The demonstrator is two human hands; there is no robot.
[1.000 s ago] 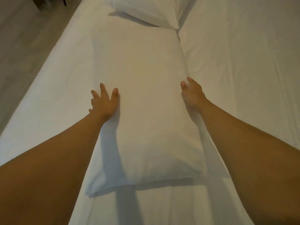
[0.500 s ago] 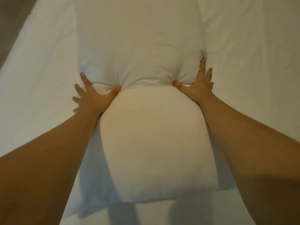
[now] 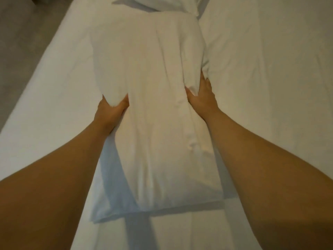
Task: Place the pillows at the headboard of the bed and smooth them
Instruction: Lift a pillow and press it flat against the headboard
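Note:
A long white pillow [image 3: 156, 109] lies lengthwise on the white bed [image 3: 270, 87], straight ahead of me. My left hand [image 3: 110, 110] grips its left side, thumb on top and fingers tucked under the fabric. My right hand [image 3: 201, 95] grips its right side the same way, and the cover is creased between my hands. A second white pillow [image 3: 158, 2] lies beyond it at the top of the view, only partly visible. No headboard is in view.
The bed's left edge [image 3: 45, 56] runs diagonally, with grey floor [image 3: 23, 33] beyond it. A seam or gap [image 3: 203, 31] runs down the bed along the pillow's right side.
My hands went from resting flat beside the pillow to squeezing it at the middle, and now clutch its sides. The view has tilted up, and the far pillow shows again.

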